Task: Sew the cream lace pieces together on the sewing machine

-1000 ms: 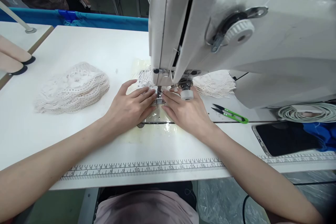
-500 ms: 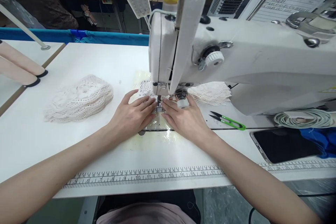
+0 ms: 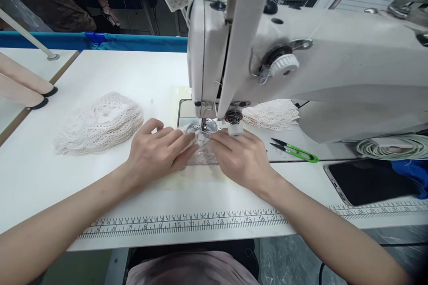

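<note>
My left hand (image 3: 155,151) and my right hand (image 3: 240,153) meet just in front of the needle of a white sewing machine (image 3: 267,62). Both pinch a small piece of white lace (image 3: 200,136) that lies partly under the presser foot (image 3: 203,125). The fingers of each hand are curled around the lace's edges. A pile of finished lace pieces (image 3: 100,122) sits to the left of my left hand. Another stack of lace (image 3: 270,113) lies behind the needle, to the right.
Green thread snips (image 3: 294,150) lie right of my right hand. A black phone (image 3: 364,182) and a coil of white cord (image 3: 391,147) lie at the right edge. A ruler strip (image 3: 187,222) runs along the table's front. Another person sits at the far left back.
My hands have drawn back toward me with the lace, which was spread behind the needle before. The metal plate behind the needle now shows bare.
</note>
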Action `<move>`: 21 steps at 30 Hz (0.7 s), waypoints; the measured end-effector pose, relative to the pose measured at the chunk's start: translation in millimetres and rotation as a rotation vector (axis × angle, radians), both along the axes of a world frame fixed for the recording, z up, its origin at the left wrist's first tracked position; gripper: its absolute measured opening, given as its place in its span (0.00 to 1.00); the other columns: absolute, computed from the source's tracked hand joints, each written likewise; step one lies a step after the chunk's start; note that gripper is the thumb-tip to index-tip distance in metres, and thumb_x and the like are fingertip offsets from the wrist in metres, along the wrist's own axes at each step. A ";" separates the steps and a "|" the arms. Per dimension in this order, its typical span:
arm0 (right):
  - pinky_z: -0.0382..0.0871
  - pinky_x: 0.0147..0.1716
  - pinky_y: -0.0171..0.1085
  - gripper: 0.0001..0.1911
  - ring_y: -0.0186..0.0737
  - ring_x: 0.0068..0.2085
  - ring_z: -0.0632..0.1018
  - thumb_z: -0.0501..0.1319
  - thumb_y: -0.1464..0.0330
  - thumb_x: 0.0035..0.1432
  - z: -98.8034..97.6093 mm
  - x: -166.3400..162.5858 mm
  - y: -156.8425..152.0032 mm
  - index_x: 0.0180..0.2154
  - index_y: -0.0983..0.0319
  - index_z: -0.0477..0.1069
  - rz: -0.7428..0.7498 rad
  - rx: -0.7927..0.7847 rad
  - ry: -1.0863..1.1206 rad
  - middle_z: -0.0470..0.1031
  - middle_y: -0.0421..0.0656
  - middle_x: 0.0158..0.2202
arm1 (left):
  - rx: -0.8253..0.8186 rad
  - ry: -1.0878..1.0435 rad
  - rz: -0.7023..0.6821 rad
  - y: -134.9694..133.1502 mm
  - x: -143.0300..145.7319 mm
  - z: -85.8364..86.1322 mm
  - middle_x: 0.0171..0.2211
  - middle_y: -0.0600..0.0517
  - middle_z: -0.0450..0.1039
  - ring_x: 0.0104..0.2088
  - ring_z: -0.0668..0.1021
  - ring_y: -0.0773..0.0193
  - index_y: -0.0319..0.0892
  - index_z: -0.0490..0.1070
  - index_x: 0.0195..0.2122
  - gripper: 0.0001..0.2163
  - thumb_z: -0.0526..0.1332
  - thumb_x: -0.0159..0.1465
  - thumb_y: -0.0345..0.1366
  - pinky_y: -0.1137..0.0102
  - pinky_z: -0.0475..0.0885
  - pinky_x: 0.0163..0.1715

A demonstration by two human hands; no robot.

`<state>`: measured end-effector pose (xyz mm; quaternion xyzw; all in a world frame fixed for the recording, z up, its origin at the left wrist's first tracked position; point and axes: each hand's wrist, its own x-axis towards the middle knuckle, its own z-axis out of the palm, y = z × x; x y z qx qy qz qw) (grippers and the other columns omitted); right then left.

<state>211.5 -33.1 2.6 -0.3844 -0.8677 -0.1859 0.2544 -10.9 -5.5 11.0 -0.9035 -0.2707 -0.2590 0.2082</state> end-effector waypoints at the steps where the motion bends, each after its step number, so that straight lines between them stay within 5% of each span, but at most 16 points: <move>1: 0.63 0.30 0.37 0.15 0.35 0.32 0.76 0.54 0.82 0.59 -0.1 -3.0 -2.4 0.33 0.63 0.77 0.022 -0.020 0.014 0.81 0.39 0.35 | -0.020 -0.011 -0.012 1.5 0.2 0.0 0.28 0.54 0.79 0.27 0.79 0.64 0.40 0.74 0.41 0.06 0.62 0.66 0.34 0.64 0.68 0.34; 6: 0.69 0.38 0.37 0.16 0.39 0.43 0.78 0.51 0.80 0.63 -5.2 -11.3 -9.2 0.44 0.67 0.75 0.043 -0.177 0.014 0.80 0.44 0.47 | -0.202 0.009 -0.116 10.8 1.2 -9.4 0.49 0.48 0.78 0.50 0.79 0.59 0.39 0.72 0.49 0.11 0.57 0.67 0.27 0.58 0.67 0.55; 13: 0.70 0.40 0.40 0.15 0.45 0.49 0.77 0.52 0.82 0.60 -9.8 -4.4 -3.6 0.43 0.66 0.74 -0.103 -0.235 -0.091 0.78 0.49 0.51 | -0.234 0.061 -0.092 6.5 6.5 -15.9 0.50 0.48 0.78 0.49 0.79 0.58 0.41 0.73 0.51 0.11 0.57 0.69 0.34 0.55 0.67 0.56; 21: 0.67 0.54 0.44 0.17 0.44 0.49 0.77 0.53 0.80 0.60 -9.9 -1.8 -1.4 0.49 0.66 0.71 -0.141 -0.224 -0.143 0.79 0.50 0.48 | -0.225 0.107 -0.075 4.8 5.4 -14.2 0.50 0.49 0.78 0.52 0.78 0.58 0.43 0.72 0.52 0.12 0.55 0.71 0.38 0.51 0.64 0.58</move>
